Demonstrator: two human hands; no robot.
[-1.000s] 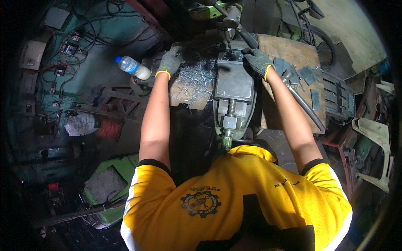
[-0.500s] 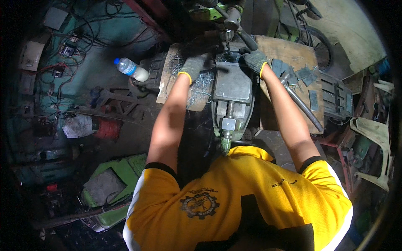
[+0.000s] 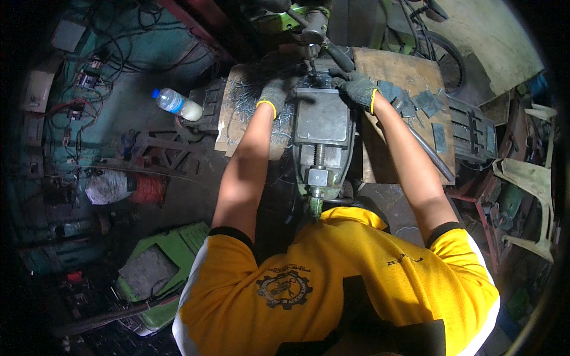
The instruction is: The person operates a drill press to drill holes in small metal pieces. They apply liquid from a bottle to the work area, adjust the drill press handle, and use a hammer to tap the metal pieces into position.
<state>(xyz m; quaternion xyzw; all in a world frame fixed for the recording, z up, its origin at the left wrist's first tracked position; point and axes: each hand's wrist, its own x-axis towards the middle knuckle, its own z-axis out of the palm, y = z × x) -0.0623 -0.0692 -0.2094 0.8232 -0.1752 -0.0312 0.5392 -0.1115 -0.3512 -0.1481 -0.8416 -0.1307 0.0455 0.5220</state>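
Note:
A grey machine vise (image 3: 321,123) stands in front of me under a drill chuck (image 3: 309,51) with a bit pointing down at its far jaw. My left hand (image 3: 278,94), in a dark knitted glove with a yellow cuff, is at the left of the jaws, above metal shavings (image 3: 242,98). Its fingertips are lost in shadow. On the other side my right hand (image 3: 358,90), gloved alike, is at the right end of the jaws with its fingers bent toward them. Whether it grips a piece there is too dark to make out. A drill lever (image 3: 339,55) slants down just beyond it.
Flat metal plates (image 3: 426,102) lie on the wooden board (image 3: 380,160) at right, with a long metal bar (image 3: 428,152) near my right forearm. A water bottle (image 3: 178,104) rests left of the shavings. Cables (image 3: 119,50) and a green machine housing (image 3: 193,237) are farther left.
The whole view has shifted slightly, so the vise and bench appear farther left. My right hand sits a little nearer over the jaw's right end; my left hand stays by the jaws.

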